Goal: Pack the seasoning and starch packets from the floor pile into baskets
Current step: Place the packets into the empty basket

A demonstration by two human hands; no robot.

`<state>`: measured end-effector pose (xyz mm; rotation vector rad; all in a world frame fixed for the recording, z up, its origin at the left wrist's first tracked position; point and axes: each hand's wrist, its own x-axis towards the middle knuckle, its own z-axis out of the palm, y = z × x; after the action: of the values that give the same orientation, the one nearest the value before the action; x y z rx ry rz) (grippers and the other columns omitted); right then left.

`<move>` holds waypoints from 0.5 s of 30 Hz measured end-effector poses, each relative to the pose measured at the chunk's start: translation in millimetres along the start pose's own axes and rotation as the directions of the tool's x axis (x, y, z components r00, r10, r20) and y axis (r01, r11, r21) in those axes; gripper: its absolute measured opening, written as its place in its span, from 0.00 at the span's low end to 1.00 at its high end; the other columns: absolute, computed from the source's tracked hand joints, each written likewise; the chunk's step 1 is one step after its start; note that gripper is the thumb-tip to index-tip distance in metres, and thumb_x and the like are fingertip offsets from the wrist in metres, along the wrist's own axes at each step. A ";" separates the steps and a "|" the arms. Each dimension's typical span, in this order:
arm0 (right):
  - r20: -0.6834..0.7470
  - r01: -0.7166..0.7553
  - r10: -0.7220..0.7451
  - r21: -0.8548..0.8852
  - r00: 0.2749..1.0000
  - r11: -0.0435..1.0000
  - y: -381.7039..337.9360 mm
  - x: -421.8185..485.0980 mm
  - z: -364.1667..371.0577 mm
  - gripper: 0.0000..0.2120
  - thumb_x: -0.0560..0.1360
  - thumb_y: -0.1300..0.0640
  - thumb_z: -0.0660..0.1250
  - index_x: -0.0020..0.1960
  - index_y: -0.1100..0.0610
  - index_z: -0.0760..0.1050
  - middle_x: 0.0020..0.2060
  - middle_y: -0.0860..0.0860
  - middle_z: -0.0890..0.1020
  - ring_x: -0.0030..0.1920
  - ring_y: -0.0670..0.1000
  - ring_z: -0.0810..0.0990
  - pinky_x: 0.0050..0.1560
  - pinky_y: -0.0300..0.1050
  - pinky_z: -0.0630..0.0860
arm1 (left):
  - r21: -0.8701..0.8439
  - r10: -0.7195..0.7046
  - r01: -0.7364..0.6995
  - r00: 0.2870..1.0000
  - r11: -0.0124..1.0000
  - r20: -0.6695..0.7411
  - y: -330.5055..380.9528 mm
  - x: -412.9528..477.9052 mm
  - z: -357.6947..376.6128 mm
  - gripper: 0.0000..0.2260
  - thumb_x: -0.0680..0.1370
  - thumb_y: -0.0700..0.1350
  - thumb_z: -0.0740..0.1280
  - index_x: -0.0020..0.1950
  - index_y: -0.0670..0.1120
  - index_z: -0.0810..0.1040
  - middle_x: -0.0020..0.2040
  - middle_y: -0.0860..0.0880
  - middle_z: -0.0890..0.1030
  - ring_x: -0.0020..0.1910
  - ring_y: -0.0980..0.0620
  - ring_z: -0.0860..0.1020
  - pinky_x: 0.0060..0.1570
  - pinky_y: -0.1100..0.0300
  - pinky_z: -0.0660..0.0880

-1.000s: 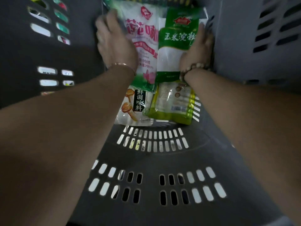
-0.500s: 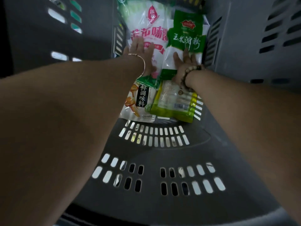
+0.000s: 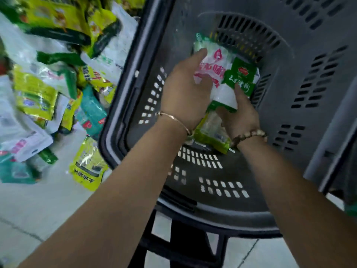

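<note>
**A:** Where does the one view look from?

**B:** From the person's head, above and behind the forearms, which run in from the near edge.

**A:** Facing which way?

**B:** Forward and steeply down into the grey basket [image 3: 280, 84], which fills the middle and right.

**A:** How near?

**B:** Close. The left hand [image 3: 185, 93] gripping a pink-and-white packet [image 3: 214, 62] and the right hand [image 3: 239, 115] gripping a green starch packet [image 3: 241, 76] sit at the centre. The wide lens bends the basket's rim.

**A:** And the edges?

**B:** The packet pile [image 3: 44, 89] takes the far left, blurred. Floor [image 3: 38, 209] shows at near left and below the basket.
</note>
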<state>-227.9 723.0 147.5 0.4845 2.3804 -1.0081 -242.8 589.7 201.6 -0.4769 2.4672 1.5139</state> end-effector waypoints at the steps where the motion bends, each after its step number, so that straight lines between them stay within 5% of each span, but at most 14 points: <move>1: -0.008 0.035 -0.035 0.007 0.999 0.999 -12.1 -9.5 -0.2 0.32 0.77 0.54 0.66 0.76 0.51 0.54 0.74 0.50 0.61 0.72 0.50 0.62 0.65 0.33 0.58 | -0.044 0.044 -0.046 0.998 0.998 -0.047 7.7 -10.7 -16.6 0.21 0.76 0.41 0.64 0.70 0.44 0.70 0.67 0.49 0.73 0.65 0.54 0.71 0.62 0.68 0.68; 5: -0.067 0.200 -0.202 -0.023 0.977 0.979 -70.1 -47.4 11.8 0.31 0.76 0.55 0.66 0.75 0.50 0.58 0.72 0.46 0.65 0.70 0.44 0.64 0.56 0.23 0.54 | -0.136 0.087 -0.125 0.962 0.983 -0.260 9.2 -51.7 -91.2 0.21 0.74 0.41 0.64 0.68 0.45 0.71 0.63 0.50 0.75 0.62 0.57 0.73 0.61 0.67 0.70; 11: -0.123 0.437 -0.436 -0.018 0.892 0.899 -155.0 -113.6 74.5 0.31 0.73 0.56 0.65 0.74 0.53 0.62 0.70 0.48 0.69 0.69 0.45 0.67 0.70 0.40 0.63 | -0.135 -0.033 -0.022 0.920 0.991 -0.390 -71.3 -92.4 -200.6 0.21 0.72 0.39 0.63 0.66 0.47 0.71 0.61 0.49 0.77 0.61 0.54 0.75 0.62 0.59 0.72; 15: -0.070 0.544 -0.545 -0.039 0.835 0.838 -184.1 -157.7 130.2 0.29 0.75 0.57 0.65 0.74 0.54 0.61 0.70 0.50 0.68 0.69 0.47 0.66 0.65 0.31 0.61 | -0.109 -0.097 0.059 0.917 0.992 -0.386 -130.2 -120.6 -243.6 0.23 0.72 0.40 0.63 0.67 0.45 0.72 0.59 0.53 0.76 0.61 0.56 0.75 0.63 0.59 0.72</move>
<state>-151.9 485.4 263.5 -0.1942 2.6615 -1.2160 -83.9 337.4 245.1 -0.9712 2.6266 1.6432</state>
